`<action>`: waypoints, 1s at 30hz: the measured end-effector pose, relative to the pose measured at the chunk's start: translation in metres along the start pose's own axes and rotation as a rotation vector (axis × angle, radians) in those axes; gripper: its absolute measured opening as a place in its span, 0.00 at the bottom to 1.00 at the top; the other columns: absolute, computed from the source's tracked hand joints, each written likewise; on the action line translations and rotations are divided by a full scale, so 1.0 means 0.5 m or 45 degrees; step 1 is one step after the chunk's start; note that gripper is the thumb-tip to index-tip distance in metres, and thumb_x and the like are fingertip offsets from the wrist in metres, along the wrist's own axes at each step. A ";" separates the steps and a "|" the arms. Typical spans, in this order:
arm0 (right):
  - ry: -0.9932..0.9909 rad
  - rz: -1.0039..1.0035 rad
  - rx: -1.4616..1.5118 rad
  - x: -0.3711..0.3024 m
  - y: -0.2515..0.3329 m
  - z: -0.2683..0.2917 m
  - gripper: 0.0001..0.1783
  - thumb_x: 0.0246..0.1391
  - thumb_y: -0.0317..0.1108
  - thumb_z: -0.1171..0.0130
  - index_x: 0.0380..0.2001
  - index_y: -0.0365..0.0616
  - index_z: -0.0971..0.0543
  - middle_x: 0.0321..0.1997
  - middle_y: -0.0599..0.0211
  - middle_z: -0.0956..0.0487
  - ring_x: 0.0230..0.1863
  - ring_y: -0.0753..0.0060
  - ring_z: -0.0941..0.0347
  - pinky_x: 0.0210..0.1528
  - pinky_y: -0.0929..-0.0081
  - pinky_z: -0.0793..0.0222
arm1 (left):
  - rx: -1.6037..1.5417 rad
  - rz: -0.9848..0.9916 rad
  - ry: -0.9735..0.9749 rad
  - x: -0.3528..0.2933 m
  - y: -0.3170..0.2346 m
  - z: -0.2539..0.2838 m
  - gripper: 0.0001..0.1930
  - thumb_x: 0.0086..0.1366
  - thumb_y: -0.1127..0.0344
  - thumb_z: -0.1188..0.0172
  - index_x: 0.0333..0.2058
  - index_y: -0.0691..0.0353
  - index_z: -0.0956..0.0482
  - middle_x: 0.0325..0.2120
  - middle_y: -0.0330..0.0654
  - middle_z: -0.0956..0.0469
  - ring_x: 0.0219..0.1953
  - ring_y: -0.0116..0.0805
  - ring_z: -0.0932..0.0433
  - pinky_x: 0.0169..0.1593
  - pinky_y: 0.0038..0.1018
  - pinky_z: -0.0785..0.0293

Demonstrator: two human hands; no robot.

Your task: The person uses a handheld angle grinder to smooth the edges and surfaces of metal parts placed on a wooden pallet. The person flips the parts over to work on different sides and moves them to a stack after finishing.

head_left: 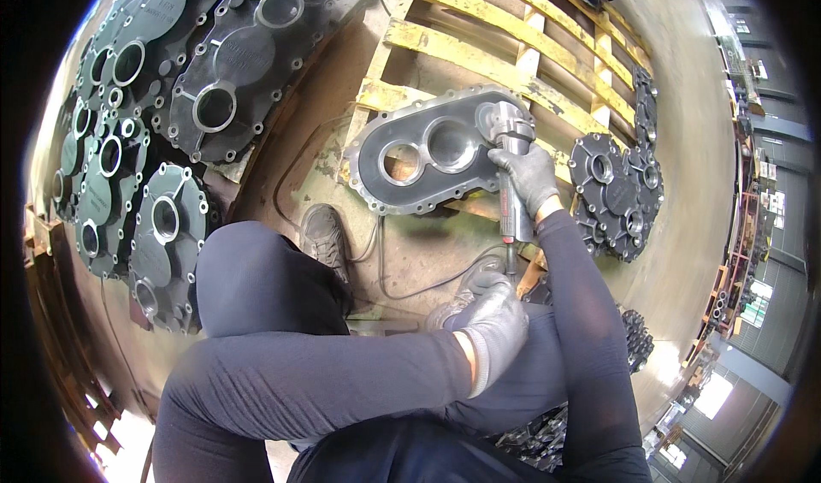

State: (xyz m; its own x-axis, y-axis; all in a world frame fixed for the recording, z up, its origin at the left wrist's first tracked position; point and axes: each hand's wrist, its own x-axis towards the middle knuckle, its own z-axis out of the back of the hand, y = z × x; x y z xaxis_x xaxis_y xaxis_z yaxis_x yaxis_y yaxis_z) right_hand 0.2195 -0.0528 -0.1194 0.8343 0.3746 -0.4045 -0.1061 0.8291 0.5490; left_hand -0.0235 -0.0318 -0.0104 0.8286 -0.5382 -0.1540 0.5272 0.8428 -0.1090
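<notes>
My right hand (528, 177), in a grey glove, is wrapped around an angle grinder (513, 218) just behind its head. The grinder's head rests over the right end of a dark metal cover casting (393, 141) with two round openings and a bolt-hole flange. My left hand (496, 319), gloved too, is closed at the grinder's tail, around the power cord (511, 265) where it leaves the body. Part of the grip is hidden by the fingers. The casting lies tilted on the near edge of a yellow wooden pallet (462, 55).
Several similar castings (235, 64) are stacked to the left. More finished-looking castings (611, 179) stand to the right of the pallet. A loose cord (382, 265) curls across the floor near my shoes (323, 237). Other small dark parts (637, 337) sit beside my right leg.
</notes>
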 end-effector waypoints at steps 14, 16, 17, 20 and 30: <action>0.259 0.192 -0.234 -0.027 0.034 0.003 0.30 0.48 0.46 0.23 0.46 0.34 0.18 0.39 0.57 0.13 0.39 0.68 0.17 0.47 0.69 0.22 | -0.094 -0.081 0.192 0.001 0.015 0.036 0.14 0.58 0.64 0.37 0.39 0.63 0.11 0.32 0.49 0.14 0.33 0.46 0.17 0.38 0.50 0.21; 0.300 0.193 -0.103 -0.028 0.030 0.005 0.30 0.47 0.46 0.22 0.45 0.33 0.18 0.40 0.55 0.13 0.40 0.65 0.17 0.47 0.67 0.22 | -0.078 -0.091 0.210 -0.003 0.024 0.052 0.15 0.57 0.63 0.37 0.40 0.63 0.11 0.33 0.49 0.14 0.33 0.46 0.16 0.38 0.50 0.21; 0.321 0.195 -0.037 -0.028 0.029 0.005 0.30 0.46 0.46 0.22 0.45 0.32 0.18 0.41 0.53 0.13 0.40 0.64 0.16 0.47 0.67 0.22 | -0.080 -0.110 0.220 -0.003 0.026 0.056 0.15 0.57 0.63 0.37 0.41 0.63 0.11 0.34 0.50 0.14 0.34 0.47 0.16 0.38 0.50 0.21; 0.430 0.143 0.167 -0.041 0.060 0.004 0.28 0.50 0.41 0.23 0.48 0.33 0.19 0.42 0.62 0.14 0.40 0.73 0.19 0.46 0.72 0.22 | -0.047 -0.127 0.259 -0.003 0.030 0.057 0.16 0.57 0.63 0.36 0.42 0.62 0.11 0.35 0.50 0.14 0.35 0.48 0.16 0.39 0.50 0.21; 0.400 0.292 -0.094 -0.005 0.039 -0.029 0.32 0.45 0.48 0.22 0.47 0.35 0.17 0.43 0.50 0.13 0.43 0.58 0.15 0.50 0.64 0.22 | 0.170 -0.084 0.133 -0.026 0.030 0.049 0.07 0.59 0.70 0.34 0.36 0.59 0.11 0.26 0.37 0.18 0.28 0.38 0.20 0.31 0.44 0.25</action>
State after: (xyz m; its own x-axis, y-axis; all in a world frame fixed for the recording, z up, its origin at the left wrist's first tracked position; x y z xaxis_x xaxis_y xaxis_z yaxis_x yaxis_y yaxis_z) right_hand 0.2075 -0.0315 -0.1181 0.5793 0.6529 -0.4879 -0.3189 0.7324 0.6015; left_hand -0.0219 -0.0120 0.0141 0.7711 -0.5844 -0.2527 0.6057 0.7956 0.0082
